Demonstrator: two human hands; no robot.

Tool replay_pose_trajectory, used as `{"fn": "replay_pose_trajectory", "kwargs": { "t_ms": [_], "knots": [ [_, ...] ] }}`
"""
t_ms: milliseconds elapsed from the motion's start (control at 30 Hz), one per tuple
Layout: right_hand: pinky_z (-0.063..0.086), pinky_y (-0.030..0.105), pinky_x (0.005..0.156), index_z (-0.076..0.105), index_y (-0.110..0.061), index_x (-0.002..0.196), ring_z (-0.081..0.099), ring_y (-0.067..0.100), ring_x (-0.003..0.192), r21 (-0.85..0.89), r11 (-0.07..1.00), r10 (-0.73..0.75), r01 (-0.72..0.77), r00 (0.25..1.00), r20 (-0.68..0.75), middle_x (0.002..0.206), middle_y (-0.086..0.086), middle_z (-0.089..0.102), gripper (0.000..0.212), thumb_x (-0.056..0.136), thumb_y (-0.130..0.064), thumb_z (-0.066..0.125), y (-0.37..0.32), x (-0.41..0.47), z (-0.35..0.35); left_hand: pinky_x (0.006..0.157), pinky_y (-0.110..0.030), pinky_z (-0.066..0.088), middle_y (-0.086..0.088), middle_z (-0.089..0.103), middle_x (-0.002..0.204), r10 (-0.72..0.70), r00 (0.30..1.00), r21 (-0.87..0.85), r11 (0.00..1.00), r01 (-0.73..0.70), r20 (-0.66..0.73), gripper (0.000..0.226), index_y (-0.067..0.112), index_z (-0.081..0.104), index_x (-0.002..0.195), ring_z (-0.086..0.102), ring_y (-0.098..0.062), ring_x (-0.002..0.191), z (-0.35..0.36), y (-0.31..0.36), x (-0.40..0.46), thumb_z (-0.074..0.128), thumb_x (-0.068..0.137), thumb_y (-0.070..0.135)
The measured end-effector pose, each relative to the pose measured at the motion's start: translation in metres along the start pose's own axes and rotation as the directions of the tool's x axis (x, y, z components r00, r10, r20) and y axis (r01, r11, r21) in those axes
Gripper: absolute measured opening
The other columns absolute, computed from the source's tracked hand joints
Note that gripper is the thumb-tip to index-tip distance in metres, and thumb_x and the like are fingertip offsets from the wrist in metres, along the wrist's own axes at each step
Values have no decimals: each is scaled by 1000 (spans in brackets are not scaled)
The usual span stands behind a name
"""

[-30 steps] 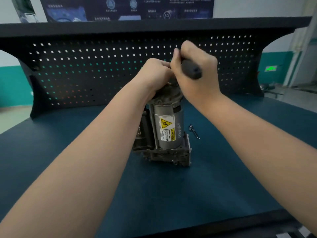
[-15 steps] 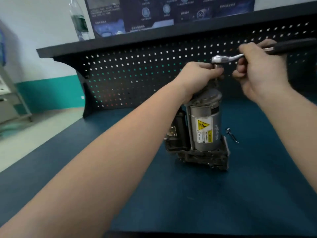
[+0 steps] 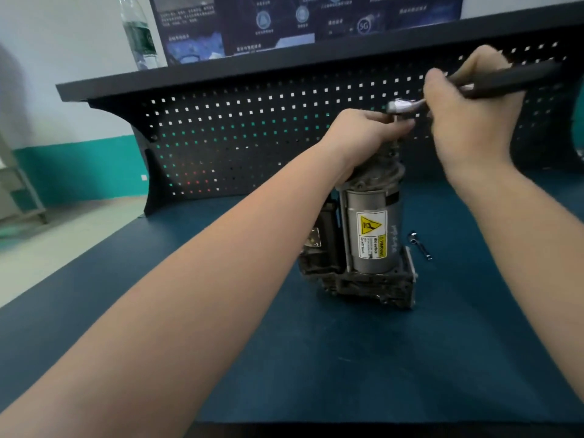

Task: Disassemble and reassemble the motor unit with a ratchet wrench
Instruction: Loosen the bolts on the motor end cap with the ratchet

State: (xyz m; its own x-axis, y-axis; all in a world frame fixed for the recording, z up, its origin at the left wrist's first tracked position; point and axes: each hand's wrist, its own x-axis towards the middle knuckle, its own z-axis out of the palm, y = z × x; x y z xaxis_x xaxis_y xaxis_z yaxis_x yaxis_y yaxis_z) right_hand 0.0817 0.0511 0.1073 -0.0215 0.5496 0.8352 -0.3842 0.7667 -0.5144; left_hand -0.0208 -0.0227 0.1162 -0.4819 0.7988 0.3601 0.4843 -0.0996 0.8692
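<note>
Right hand (image 3: 471, 121) fingers were curled round the black handle of the ratchet wrench (image 3: 493, 82), its chrome head above the motor unit (image 3: 369, 235). Left hand (image 3: 363, 134) fingers were clamped on the unit's top, just under the head. Unit stood upright mid-table (image 3: 284, 358); a small metal bit (image 3: 419, 245) lay just right.

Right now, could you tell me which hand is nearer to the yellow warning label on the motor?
Left. The left hand sits atop the motor, above the label; the right hand is higher, gripping the wrench.
</note>
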Motion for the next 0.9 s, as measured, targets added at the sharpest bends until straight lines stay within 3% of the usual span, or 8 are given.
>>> {"fn": "replay_pose_trajectory", "kwargs": {
  "t_ms": [100, 167, 333, 467, 600, 733, 833, 900],
  "knots": [
    [26, 19, 38, 44, -20, 61, 36, 6, 37, 438, 710, 569, -551, 816, 104, 43, -7, 42, 33, 87, -9, 61, 3, 17, -8, 59, -22, 46, -5, 68, 85, -9, 1000, -3, 1000, 9, 25, 10, 15, 74, 85, 53, -15, 63, 1, -1, 4, 69, 88, 24],
    [24, 17, 37, 46, -17, 62, 34, 5, 35, 484, 578, 670, -657, 720, 178, 43, -5, 42, 32, 90, -8, 59, 9, 19, -9, 54, -18, 50, 3, 70, 70, -18, 1000, -1, 1000, 18, 2, 11, 20, 72, 77, 57, -8, 53, 1, -2, 6, 70, 87, 22],
    [34, 23, 51, 37, -20, 63, 42, 6, 51, 148, 985, 97, -90, 995, -37, 55, -6, 40, 36, 87, -3, 58, -2, -9, 2, 54, -26, 56, -3, 73, 68, 4, 1000, -31, 1000, -4, -2, 7, 11, 74, 79, 65, -12, 53, -1, -2, 5, 73, 84, 16],
    [33, 17, 57, 44, -13, 70, 37, 5, 57, -236, 882, -369, 407, 910, 190, 60, -5, 35, 22, 87, -8, 57, -8, -22, 6, 45, -19, 47, 2, 65, 51, 22, 999, 49, 999, -21, -25, 26, 17, 69, 63, 63, -11, 45, -4, -2, 1, 63, 83, 3],
    [35, 20, 53, 39, -21, 61, 42, 0, 50, -34, 999, 31, -30, 999, 18, 52, -12, 41, 33, 84, -11, 61, -11, 2, -2, 50, -21, 51, -7, 72, 74, -9, 1000, -58, 998, 8, -18, 9, 5, 73, 85, 62, -10, 49, 2, 2, -3, 73, 83, 15],
    [26, 19, 39, 41, -19, 63, 36, 7, 37, 453, 690, 582, -565, 805, 117, 43, -5, 41, 34, 88, -5, 60, -1, 14, -7, 58, -22, 52, -9, 75, 93, -23, 1000, -18, 1000, 22, -13, 13, 10, 74, 93, 64, -9, 57, 1, 5, -2, 72, 86, 20],
    [26, 20, 41, 39, -19, 65, 38, 7, 40, 506, 690, 542, -517, 833, 112, 48, -4, 40, 35, 90, -5, 59, 2, 7, -6, 69, -26, 54, -3, 74, 89, -22, 999, 37, 999, 24, -34, 18, 11, 75, 99, 64, -10, 66, 1, 5, -2, 72, 85, 22],
    [32, 20, 49, 40, -16, 65, 42, 3, 49, 257, 935, 253, -245, 968, 1, 55, -3, 43, 32, 89, -6, 59, -1, -6, -6, 66, -26, 55, -3, 74, 83, -14, 1000, 36, 999, 14, -23, 14, 10, 75, 94, 65, -10, 63, 2, 5, -5, 72, 85, 20]
  ]
}}
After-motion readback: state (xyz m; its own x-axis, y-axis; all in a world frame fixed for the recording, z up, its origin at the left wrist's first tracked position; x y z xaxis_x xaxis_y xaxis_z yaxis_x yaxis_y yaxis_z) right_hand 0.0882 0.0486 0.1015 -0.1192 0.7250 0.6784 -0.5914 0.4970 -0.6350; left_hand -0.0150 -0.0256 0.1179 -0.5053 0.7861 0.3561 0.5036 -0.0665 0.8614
